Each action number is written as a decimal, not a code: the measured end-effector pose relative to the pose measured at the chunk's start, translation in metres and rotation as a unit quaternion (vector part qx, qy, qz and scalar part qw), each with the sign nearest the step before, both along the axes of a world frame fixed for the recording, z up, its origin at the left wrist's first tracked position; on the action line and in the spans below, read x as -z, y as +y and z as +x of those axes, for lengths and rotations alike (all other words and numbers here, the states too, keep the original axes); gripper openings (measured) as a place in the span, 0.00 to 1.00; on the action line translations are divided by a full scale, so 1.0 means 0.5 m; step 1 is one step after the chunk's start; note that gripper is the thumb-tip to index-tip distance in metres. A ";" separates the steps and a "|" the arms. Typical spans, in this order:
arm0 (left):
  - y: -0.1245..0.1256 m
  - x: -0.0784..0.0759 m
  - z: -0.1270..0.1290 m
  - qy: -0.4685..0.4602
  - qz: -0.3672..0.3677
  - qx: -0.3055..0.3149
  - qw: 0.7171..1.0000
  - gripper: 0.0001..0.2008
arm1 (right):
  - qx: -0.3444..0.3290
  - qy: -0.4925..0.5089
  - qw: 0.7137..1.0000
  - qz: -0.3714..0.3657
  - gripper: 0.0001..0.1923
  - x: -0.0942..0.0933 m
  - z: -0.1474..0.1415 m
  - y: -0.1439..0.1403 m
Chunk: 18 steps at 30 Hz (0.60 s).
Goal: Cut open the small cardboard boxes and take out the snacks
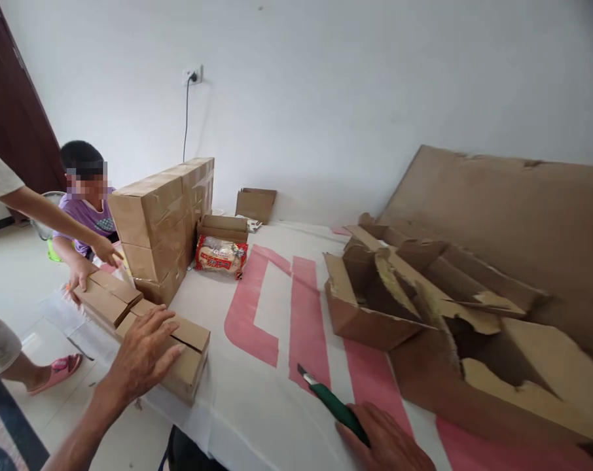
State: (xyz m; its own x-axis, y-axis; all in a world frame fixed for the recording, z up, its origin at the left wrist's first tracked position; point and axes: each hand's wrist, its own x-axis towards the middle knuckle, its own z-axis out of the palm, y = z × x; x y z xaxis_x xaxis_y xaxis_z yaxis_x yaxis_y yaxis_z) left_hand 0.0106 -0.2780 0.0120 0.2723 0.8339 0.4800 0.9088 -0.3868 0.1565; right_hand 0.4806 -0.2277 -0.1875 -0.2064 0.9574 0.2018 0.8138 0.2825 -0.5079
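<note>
- Left hand: fingers spread wide, palm flat on top of a small sealed box at the front left edge of the table. Pressing, not gripping.
- Right hand: fingers wrapped around the green handle of a utility knife, blade out, tip pointing up the table, just above or on the cloth; cannot tell which.
- Risk: the exposed blade sits between the two hands; a slip towards the box would put the left fingers in its path.
- Risk: the box overhangs the table edge a little; an off-centre push could tip it to the floor.
- Risk: two other people work at the left corner, a seated one with a hand on the next box, a standing one reaching an arm in. A wide knife swing would come near them.
- Risk: the blade could snag or cut the cloth.
- Table: covered by a white cloth with large red lettering. Stack of sealed boxes at the far left, a food packet just beside it, torn cardboard piled along the right edge.
- Room: plain white wall, socket with a black cable, dark door at left, pale tiled floor.
</note>
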 end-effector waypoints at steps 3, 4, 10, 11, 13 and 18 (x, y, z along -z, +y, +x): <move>0.051 0.000 -0.029 0.027 -0.039 0.019 0.999 0.17 | -0.047 -0.043 0.998 0.026 0.19 -0.054 -0.030 0.064; 0.068 0.001 -0.038 0.034 -0.049 0.023 0.998 0.18 | -0.063 -0.054 0.995 0.047 0.19 -0.085 -0.046 0.097; 0.154 0.011 -0.076 0.076 -0.075 0.034 0.994 0.21 | -0.128 -0.222 0.958 0.130 0.13 -0.356 -0.176 0.405; 0.163 0.015 -0.083 0.081 -0.064 0.042 0.994 0.20 | -0.113 -0.229 0.958 0.130 0.13 -0.393 -0.195 0.464; 0.174 0.032 -0.098 0.086 -0.039 0.059 0.994 0.19 | -0.092 -0.236 0.958 0.132 0.14 -0.444 -0.220 0.578; 0.185 0.135 -0.139 0.082 0.040 0.081 0.993 0.23 | -0.029 -0.254 0.961 0.110 0.19 -0.459 -0.226 0.821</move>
